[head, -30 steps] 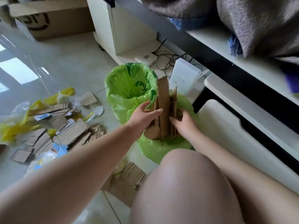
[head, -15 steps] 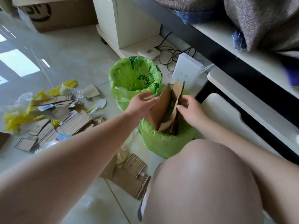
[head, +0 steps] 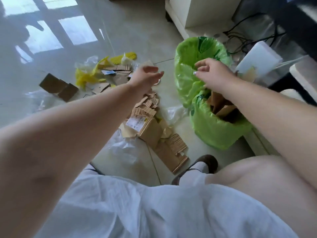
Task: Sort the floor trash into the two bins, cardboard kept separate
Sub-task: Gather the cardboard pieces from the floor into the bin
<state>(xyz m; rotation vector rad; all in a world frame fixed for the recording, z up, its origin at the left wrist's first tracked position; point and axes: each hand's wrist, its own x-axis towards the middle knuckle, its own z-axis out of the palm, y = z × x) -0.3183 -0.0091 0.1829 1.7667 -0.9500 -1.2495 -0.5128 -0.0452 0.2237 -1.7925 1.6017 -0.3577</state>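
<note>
Two bins lined with green bags stand at the right. The near bin (head: pixel 217 133) holds brown cardboard pieces (head: pixel 221 105); the far bin (head: pixel 187 54) looks empty inside. My right hand (head: pixel 212 71) hovers between the two rims, fingers loosely apart, holding nothing. My left hand (head: pixel 145 78) is raised over the floor litter, open and empty. Torn cardboard (head: pixel 151 127) lies in a heap on the floor just left of the bins. Farther left lie more cardboard scraps (head: pixel 58 86), yellow plastic (head: pixel 85 78) and clear plastic film (head: pixel 123 146).
A white cabinet (head: pixel 192 12) stands at the back, with black cables (head: pixel 243 36) and a white box (head: pixel 259 59) behind the bins. My foot in a white sock and brown slipper (head: pixel 200 167) rests by the cardboard heap. My white shorts and bare knee fill the bottom.
Both hands have let go of the cardboard, which now sits in the near bin. My left hand swung out over the floor litter; my right hand lifted. The view tilted down and left.
</note>
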